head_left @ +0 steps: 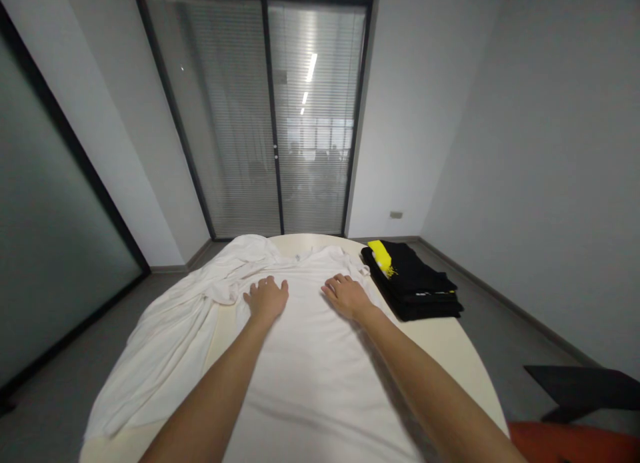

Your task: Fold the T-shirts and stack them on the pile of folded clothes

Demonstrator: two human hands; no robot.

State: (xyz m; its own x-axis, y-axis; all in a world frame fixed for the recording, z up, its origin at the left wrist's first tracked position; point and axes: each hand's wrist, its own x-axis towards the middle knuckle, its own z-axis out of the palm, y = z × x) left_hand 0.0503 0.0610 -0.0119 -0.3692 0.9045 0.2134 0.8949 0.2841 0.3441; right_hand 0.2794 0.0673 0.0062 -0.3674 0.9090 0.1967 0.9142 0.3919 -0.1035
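A white T-shirt (310, 356) lies spread over the middle of the table, its collar at the far side and its lower part toward me. My left hand (267, 298) rests palm down on the shirt's left upper part, fingers apart. On the right upper part lies my right hand (346, 295), also palm down with its fingers stretched out. Neither hand grips the cloth visibly. Left of the shirt, more white clothing (165, 343) is heaped in loose folds, close to my left hand.
A stack of folded black clothes (413, 280) with a yellow piece (381, 255) on top sits at the table's (450, 356) right edge. An orange chair seat (570, 443) with a black armrest (585, 386) stands at the lower right. Glass doors (315, 116) are behind.
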